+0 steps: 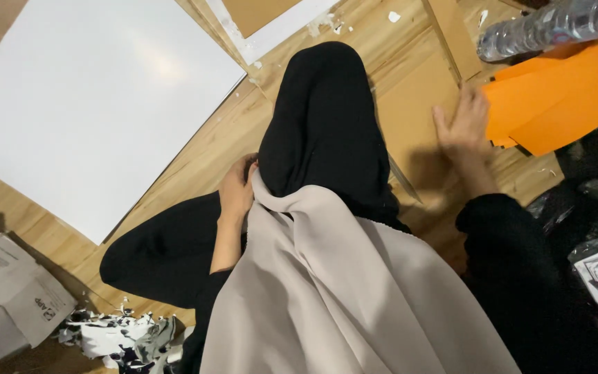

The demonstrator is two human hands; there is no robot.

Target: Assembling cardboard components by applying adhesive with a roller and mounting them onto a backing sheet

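Right hand [464,123] flat, fingers spread, pressing tan cardboard sheet [417,111] on wooden floor, just left of orange paper sheets [555,104]. Left hand [235,190] curled by black-trousered knee [327,118], grip hidden. Likely hazard: cardboard sliding under light pressure.

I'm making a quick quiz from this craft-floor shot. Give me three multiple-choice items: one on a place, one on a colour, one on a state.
1. Where does the right hand rest?
A. on the brown cardboard
B. on the white board
C. on the bottle

2. What colour are the paper sheets by the right hand?
A. green
B. orange
C. blue

3. How does the plastic bottle stand?
A. upright
B. lying on its side
C. held in a hand

Answers: 1 A, the palm lies flat on the cardboard; 2 B, the sheets right of the fingers are orange; 3 B, it lies across the orange sheets.
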